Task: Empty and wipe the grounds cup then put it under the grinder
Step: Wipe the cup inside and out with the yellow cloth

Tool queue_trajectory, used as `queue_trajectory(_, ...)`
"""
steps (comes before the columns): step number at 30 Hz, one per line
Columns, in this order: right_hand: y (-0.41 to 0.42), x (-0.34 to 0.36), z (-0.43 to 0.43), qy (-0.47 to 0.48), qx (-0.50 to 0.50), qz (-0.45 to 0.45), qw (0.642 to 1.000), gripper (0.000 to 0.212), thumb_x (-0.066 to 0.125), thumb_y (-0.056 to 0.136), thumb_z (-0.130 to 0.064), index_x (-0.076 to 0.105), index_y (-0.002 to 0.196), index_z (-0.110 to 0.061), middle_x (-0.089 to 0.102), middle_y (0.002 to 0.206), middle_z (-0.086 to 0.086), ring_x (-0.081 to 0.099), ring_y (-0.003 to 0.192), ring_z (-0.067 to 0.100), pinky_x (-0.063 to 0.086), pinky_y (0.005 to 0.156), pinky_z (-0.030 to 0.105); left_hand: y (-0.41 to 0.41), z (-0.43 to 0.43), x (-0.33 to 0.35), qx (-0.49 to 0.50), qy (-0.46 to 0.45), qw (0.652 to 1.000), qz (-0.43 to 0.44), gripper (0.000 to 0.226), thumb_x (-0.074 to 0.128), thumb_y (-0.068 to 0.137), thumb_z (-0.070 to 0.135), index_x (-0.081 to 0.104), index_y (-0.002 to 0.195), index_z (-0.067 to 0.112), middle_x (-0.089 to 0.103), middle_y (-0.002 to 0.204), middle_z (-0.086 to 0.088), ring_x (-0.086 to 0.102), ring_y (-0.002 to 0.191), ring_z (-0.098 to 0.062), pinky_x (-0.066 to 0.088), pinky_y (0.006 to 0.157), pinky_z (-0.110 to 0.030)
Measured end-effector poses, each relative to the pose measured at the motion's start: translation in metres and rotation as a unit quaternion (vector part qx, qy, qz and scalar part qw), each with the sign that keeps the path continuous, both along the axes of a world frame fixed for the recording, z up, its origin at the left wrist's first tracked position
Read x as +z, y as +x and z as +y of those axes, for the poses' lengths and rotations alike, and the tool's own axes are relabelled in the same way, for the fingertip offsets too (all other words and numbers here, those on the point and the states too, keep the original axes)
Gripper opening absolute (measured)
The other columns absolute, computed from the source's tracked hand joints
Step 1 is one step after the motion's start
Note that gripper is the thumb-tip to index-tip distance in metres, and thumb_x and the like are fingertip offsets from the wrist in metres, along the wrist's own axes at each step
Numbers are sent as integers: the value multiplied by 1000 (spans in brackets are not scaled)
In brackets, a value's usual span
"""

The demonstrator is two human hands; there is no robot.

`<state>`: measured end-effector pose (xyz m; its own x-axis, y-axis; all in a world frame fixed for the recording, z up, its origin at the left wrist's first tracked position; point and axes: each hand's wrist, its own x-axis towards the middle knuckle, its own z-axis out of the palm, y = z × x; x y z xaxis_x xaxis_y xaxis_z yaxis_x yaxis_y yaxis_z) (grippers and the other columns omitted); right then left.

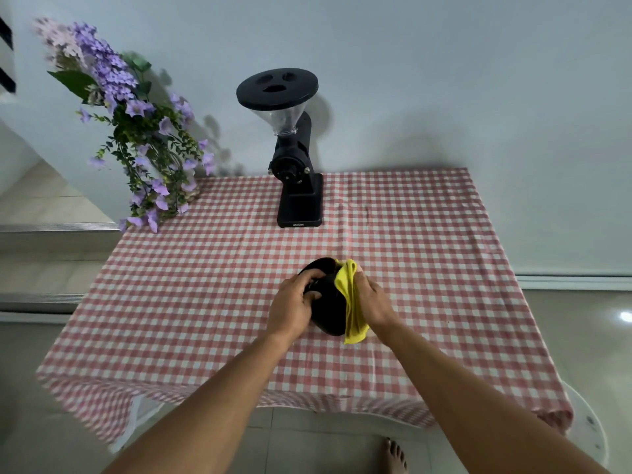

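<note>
1. Two hands share one job. The left hand (294, 302) grips the grounds cup (328, 309) from its left side, fingers curled round the black wall; the right hand (371, 299) holds a yellow cloth (352, 302) against the cup's right side, fingers closed on the fabric.
2. The cup is just below the middle of the frame, between the two hands and over the checked tablecloth (205, 302); whether it rests on the tablecloth or is held just above it cannot be told.
3. The step in hand looks like the wiping. No grounds show on the tablecloth, so the emptying is probably done; the cup's inside is hidden, so that stays a guess.
4. The cup is tipped over, not upright; its long axis runs from lower right to upper left, roughly up the frame toward the grinder (297, 165). The upper end seems to be the mouth, with the yellow cloth folded over its rim; the black surface makes this uncertain.
5. The grinder stands in the upper middle of the frame at the table's far edge, well apart from the cup; its low base in front is bare. Purple flowers (136, 131) fill the upper left.
6. The next move likely calls for finishing the wipe and letting the yellow cloth go; then turning the cup mouth-up, carrying it up the frame and setting it on the base under the outlet. The left hand's hold looks fit for that carry.
</note>
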<state>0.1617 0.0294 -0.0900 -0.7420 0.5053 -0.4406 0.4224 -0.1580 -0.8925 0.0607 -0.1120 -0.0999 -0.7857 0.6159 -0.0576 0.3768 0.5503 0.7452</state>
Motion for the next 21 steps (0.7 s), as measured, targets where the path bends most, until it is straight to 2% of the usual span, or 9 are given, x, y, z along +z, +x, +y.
queue_trajectory(2,0,1,-10,20,6,-16,1000,58,23,102,-53,35,149,-21,43,150,9,39,138,29,32,114,43,1,1,1,25,23,999,-26,36,52,101,7,62,126,30,62,132,2,61,112,-10,49,83,-13)
queue_trajectory(4,0,-1,-26,107,29,24,994,60,21,101,-54,26,153,-24,31,158,1,25,146,21,20,120,42,1,1,1,54,48,996,-57,33,50,102,10,62,121,34,66,124,5,63,104,-9,48,74,-13)
queue_trajectory(6,4,-6,-36,199,62,39,977,63,17,101,-55,19,155,-23,19,162,-6,10,149,11,7,121,32,1,-1,2,69,46,995,-59,32,50,102,13,61,126,31,67,122,4,63,103,-11,45,74,-13)
queue_trajectory(8,8,-16,-34,233,60,26,970,60,16,102,-51,17,155,-23,15,162,-8,7,149,9,6,120,30,1,0,0,72,40,995,-54,32,52,102,12,61,128,29,67,125,2,64,106,-14,48,75,-16)
queue_trajectory(12,8,-22,-23,153,11,-11,988,59,17,102,-50,19,155,-23,21,162,-2,17,148,16,18,121,42,1,5,1,73,36,995,-60,37,50,102,6,61,128,30,63,130,3,62,93,8,55,68,-11)
queue_trajectory(15,6,-20,-34,252,48,28,966,66,13,98,-58,18,154,-25,16,161,-11,5,146,2,7,120,29,0,5,2,80,62,992,-75,31,50,102,11,63,122,31,68,125,1,67,105,-12,58,86,-29)
queue_trajectory(17,10,-24,-36,256,45,52,964,66,13,96,-60,18,154,-28,16,160,-14,4,144,-1,7,118,27,0,6,3,72,52,994,-59,32,51,102,10,63,123,30,69,125,0,66,110,-18,57,91,-35)
queue_trajectory(18,13,-27,-33,233,34,51,970,62,15,98,-58,20,154,-30,20,160,-12,9,146,3,11,120,32,0,6,2,66,40,996,-46,33,52,101,8,63,125,29,68,127,0,65,111,-14,58,89,-31)
queue_trajectory(21,12,-30,-15,103,-16,-12,994,53,22,102,-51,32,149,-29,42,151,3,38,138,25,33,113,46,2,4,1,57,38,996,-52,39,53,101,3,62,127,30,62,134,2,63,98,16,55,73,-10)
